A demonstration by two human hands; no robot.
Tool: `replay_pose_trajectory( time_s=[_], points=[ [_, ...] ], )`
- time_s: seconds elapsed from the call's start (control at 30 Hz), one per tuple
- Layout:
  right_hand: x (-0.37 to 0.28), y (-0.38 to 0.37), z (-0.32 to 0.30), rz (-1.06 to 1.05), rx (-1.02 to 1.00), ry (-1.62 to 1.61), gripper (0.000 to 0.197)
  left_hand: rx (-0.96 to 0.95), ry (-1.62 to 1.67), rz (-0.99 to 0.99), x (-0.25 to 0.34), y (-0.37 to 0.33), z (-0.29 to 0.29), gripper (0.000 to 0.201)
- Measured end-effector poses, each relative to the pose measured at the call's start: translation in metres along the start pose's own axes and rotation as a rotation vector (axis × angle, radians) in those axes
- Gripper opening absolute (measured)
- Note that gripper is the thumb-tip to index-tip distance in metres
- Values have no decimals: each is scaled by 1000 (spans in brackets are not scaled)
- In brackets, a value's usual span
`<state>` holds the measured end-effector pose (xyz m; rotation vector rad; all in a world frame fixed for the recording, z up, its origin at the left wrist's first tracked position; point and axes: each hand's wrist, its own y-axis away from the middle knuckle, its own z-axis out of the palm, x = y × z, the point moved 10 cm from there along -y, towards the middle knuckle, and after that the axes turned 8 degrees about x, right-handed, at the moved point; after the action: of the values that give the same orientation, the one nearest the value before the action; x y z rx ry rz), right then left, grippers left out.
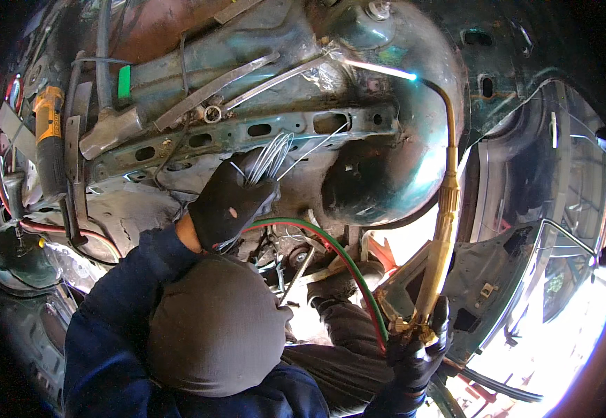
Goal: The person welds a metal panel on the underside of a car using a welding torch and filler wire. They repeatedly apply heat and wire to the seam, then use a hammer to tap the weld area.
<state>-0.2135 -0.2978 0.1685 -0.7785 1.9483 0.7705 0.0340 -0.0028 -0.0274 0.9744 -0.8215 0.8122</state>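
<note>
Left fingers (269, 191) curl closed around thin wires (269, 161), mid-frame; right fingers (442, 320) wrap the torch (446, 226), right of centre. Aim its flame (379, 67) (upper right) steadily, the 2-coloured hose (350, 261) well clear.

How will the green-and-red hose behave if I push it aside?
The hose will probably bend rather than stay rigid, since it hangs in a smooth arc. It may spring back a little, as that curve looks even and unkinked. A hard push could tug the torch, because the hose runs up to its base at the right hand.
</note>
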Motion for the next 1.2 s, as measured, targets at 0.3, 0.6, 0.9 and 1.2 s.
replay_pose_trajectory(
  time_s=[0.3, 0.6, 0.9, 1.2],
  points=[
    [6, 10, 24, -1, 46, 191, 104, 12, 8, 17, -6, -13, -13, 67],
    [-10, 9, 40, 46, -18, 299, 89, -27, 27, 172, -21, -41, 7, 64],
    [-30, -8, 58, 113, 87, 340, 84, 108, -279, 443, 4, -57, 8, 47],
    [-30, -23, 64, 54, 71, 315, 84, 58, -90, 285, 16, -65, 22, 38]
  ],
)
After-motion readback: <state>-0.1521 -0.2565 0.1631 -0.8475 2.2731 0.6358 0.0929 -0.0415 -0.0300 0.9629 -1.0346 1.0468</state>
